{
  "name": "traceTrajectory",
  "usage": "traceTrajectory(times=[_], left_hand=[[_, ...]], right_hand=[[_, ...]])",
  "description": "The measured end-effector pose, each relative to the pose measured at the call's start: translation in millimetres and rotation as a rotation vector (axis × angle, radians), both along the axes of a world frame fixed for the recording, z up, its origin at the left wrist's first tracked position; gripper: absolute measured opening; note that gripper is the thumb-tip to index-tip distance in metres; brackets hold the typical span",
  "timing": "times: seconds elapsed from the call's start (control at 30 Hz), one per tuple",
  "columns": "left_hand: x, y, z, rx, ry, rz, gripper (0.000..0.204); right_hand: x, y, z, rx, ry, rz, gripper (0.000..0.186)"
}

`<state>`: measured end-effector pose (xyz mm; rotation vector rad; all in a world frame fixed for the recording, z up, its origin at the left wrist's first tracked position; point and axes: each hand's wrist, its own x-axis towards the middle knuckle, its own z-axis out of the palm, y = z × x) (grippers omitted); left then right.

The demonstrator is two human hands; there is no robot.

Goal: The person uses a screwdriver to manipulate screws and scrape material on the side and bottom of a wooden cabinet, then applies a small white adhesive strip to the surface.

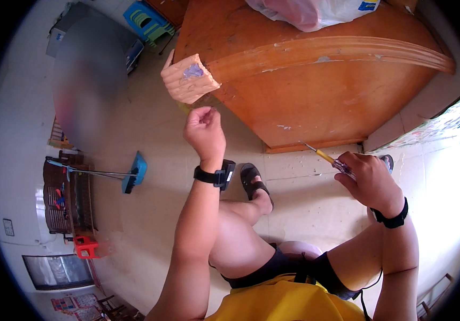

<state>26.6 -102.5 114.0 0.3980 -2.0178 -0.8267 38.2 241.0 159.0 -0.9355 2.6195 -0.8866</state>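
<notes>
My right hand point(366, 179) grips a screwdriver point(326, 156) with a yellow and clear handle, its metal tip pointing up and left toward the lower edge of a wooden cabinet point(315, 107). My left hand point(203, 128) is closed, fingertips curled in; whether something small is in it, I cannot make out. It is just below a pale tan, roughly broken corner piece point(187, 83) with a purple patch, at the cabinet's left corner. Worn orange-brown moulding point(347, 48) runs along the cabinet's top edge, with scuffed paint.
A plastic bag point(315, 10) lies on the cabinet. Blue and green stools point(147, 24) stand at upper left; a blue broom point(136, 171) and red stool point(85, 247) are at left. My sandalled foot point(251, 182) is on the tiled floor point(155, 214) below the cabinet.
</notes>
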Motion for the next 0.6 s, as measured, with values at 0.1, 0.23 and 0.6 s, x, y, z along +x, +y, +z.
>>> traceTrajectory(times=[0.1,0.23,0.6], left_hand=[[4,-10,1,0.342,0.020,-0.129,0.010],[11,-5,15,0.309,-0.224,-0.136,0.010],[10,31,45,-0.225,0.050,-0.089,0.013]], right_hand=[[0,-2,-1,-0.013,-0.007,0.007,0.021],[-2,-8,-7,-0.071,0.034,0.006,0.021],[-7,-27,-6,-0.096,0.009,0.006,0.021]])
